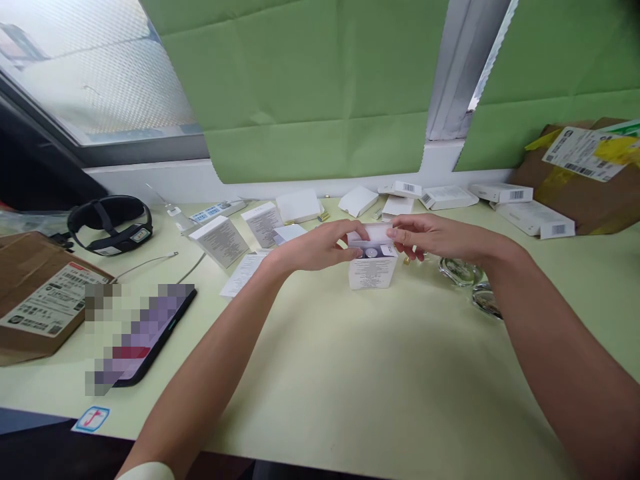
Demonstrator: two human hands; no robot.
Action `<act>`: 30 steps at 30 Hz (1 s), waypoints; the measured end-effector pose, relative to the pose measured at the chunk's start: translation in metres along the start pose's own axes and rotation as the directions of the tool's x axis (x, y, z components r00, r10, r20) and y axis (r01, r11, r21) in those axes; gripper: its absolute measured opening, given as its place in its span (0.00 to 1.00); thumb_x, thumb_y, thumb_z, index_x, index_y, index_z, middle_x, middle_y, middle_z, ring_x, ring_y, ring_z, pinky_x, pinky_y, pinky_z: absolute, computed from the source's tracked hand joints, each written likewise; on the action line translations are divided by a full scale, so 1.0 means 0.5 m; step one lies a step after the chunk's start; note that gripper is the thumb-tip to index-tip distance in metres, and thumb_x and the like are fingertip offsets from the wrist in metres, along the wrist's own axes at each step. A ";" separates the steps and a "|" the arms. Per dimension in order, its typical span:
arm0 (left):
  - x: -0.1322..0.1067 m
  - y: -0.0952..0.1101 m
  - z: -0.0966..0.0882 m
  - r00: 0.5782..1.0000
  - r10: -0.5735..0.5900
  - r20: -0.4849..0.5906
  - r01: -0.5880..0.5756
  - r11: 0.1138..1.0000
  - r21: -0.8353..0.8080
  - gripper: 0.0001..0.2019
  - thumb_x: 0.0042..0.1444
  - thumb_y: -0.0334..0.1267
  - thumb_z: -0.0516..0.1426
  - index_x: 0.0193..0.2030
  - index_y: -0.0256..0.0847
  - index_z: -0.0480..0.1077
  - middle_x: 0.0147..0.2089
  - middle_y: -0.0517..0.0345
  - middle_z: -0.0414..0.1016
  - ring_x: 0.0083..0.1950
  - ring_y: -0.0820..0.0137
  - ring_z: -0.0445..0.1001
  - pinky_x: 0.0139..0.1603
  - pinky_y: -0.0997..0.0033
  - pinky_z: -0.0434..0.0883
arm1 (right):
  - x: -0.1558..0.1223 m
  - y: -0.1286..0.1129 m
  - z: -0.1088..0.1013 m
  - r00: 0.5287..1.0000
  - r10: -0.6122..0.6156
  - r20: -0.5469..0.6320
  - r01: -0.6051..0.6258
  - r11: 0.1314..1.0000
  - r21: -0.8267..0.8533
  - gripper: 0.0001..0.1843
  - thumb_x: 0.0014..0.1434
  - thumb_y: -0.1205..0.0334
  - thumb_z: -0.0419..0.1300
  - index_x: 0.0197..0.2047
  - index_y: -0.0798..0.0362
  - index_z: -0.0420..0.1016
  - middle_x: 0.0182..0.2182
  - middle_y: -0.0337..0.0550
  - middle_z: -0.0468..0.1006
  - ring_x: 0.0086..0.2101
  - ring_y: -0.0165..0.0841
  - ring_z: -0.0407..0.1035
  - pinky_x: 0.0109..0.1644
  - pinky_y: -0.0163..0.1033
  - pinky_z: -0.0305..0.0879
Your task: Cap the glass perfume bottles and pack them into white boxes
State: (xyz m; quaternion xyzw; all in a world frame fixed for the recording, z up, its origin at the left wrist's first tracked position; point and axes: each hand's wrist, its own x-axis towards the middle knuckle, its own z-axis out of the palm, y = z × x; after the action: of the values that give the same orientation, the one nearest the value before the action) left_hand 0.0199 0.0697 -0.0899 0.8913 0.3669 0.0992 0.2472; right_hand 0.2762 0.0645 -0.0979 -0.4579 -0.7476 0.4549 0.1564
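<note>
A small white printed box [373, 275] stands upright near the middle of the table, its top flap [376, 232] raised at the back. My left hand [327, 243] grips the box's upper left side, the thumb at the front and the fingers over the top. At the upper right corner, my right hand [425, 235] pinches the flap between thumb and fingers. Inside the opening a dark item with a round pale spot [371, 253] partly shows. Beside my right wrist lie clear round objects in plastic [461, 271], partly behind the forearm.
Flat white boxes [535, 219] and opened cartons [220, 240] line the back. A phone [150, 340], a brown carton [45, 293] and a black headband device [111, 227] are at left. Another brown carton [580, 180] stands at right, and a power strip [217, 212] lies at back left.
</note>
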 end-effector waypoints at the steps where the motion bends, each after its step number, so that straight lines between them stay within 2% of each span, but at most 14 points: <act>1: 0.000 -0.001 0.000 1.000 0.012 -0.012 -0.012 1.000 0.007 0.12 0.65 0.43 0.53 0.53 0.47 0.69 0.52 0.57 0.73 0.51 0.66 0.71 0.47 0.68 0.68 | 0.000 -0.001 0.001 1.000 0.000 -0.009 0.000 1.000 -0.003 0.17 0.61 0.42 0.58 0.43 0.46 0.71 0.33 0.40 0.72 0.32 0.33 0.65 0.37 0.40 0.62; 6: -0.005 -0.003 -0.006 0.996 0.068 -0.062 -0.069 0.998 -0.001 0.13 0.64 0.46 0.56 0.53 0.49 0.72 0.55 0.55 0.70 0.56 0.66 0.70 0.49 0.68 0.70 | 0.001 -0.008 0.007 1.000 0.009 -0.005 -0.009 0.999 -0.040 0.18 0.57 0.41 0.62 0.40 0.46 0.71 0.36 0.41 0.73 0.34 0.34 0.66 0.36 0.40 0.63; 10: -0.010 0.002 -0.015 0.990 0.117 -0.084 -0.123 0.990 -0.065 0.13 0.67 0.45 0.51 0.50 0.47 0.73 0.55 0.54 0.71 0.54 0.66 0.71 0.47 0.68 0.70 | 0.003 -0.010 0.008 0.999 0.036 0.021 -0.035 0.998 -0.048 0.20 0.54 0.41 0.64 0.43 0.44 0.73 0.40 0.42 0.75 0.35 0.35 0.67 0.37 0.40 0.64; 13: -0.009 0.005 -0.014 0.985 0.114 -0.130 -0.135 0.976 -0.170 0.12 0.68 0.43 0.50 0.54 0.48 0.67 0.54 0.53 0.71 0.54 0.66 0.72 0.45 0.68 0.71 | 0.006 -0.004 0.008 0.997 0.080 0.011 -0.078 0.994 -0.081 0.22 0.53 0.38 0.63 0.43 0.45 0.73 0.37 0.42 0.75 0.34 0.35 0.67 0.35 0.40 0.63; 15: -0.007 0.005 -0.009 0.988 0.075 -0.138 -0.104 0.970 -0.218 0.16 0.66 0.43 0.52 0.60 0.50 0.61 0.54 0.52 0.70 0.55 0.65 0.71 0.46 0.67 0.71 | 0.008 0.000 0.008 0.994 0.108 0.007 -0.107 0.987 -0.117 0.22 0.54 0.36 0.62 0.40 0.45 0.72 0.32 0.40 0.73 0.31 0.34 0.66 0.33 0.40 0.61; 18: -0.003 0.002 0.000 0.996 0.004 -0.090 -0.020 0.983 -0.182 0.20 0.65 0.45 0.52 0.63 0.51 0.58 0.56 0.52 0.70 0.55 0.64 0.70 0.49 0.64 0.70 | 0.009 0.003 0.010 0.991 0.133 0.022 -0.129 0.983 -0.130 0.20 0.54 0.37 0.62 0.38 0.45 0.72 0.27 0.38 0.69 0.30 0.34 0.64 0.33 0.41 0.59; 23: 0.001 -0.003 0.007 0.998 -0.032 0.056 0.039 0.992 -0.120 0.16 0.67 0.47 0.48 0.57 0.47 0.66 0.51 0.56 0.74 0.52 0.64 0.72 0.49 0.66 0.68 | 0.006 -0.003 0.013 0.991 0.133 0.002 -0.132 0.988 -0.081 0.21 0.52 0.41 0.65 0.44 0.42 0.74 0.38 0.42 0.75 0.34 0.37 0.67 0.35 0.42 0.63; 26: 0.002 -0.005 0.007 0.997 -0.032 0.072 0.042 0.989 -0.142 0.17 0.67 0.47 0.48 0.58 0.47 0.66 0.53 0.56 0.75 0.53 0.64 0.72 0.50 0.67 0.68 | 0.000 -0.009 0.009 0.993 0.109 -0.038 -0.113 0.988 -0.109 0.23 0.53 0.40 0.63 0.50 0.39 0.74 0.42 0.42 0.75 0.35 0.37 0.68 0.34 0.42 0.63; 30: 0.002 -0.007 0.008 0.996 -0.025 0.086 0.038 0.987 -0.153 0.18 0.66 0.47 0.48 0.59 0.47 0.65 0.56 0.57 0.74 0.53 0.65 0.72 0.49 0.68 0.68 | -0.007 -0.019 0.001 0.988 0.051 -0.142 -0.074 0.984 -0.164 0.26 0.57 0.37 0.60 0.55 0.37 0.72 0.42 0.42 0.75 0.34 0.36 0.68 0.34 0.42 0.62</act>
State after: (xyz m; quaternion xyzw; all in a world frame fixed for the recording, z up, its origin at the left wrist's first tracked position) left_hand 0.0203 0.0711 -0.0952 0.8669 0.3613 0.0859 0.3325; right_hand 0.2726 0.0596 -0.0895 -0.5232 -0.7561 0.3617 0.1536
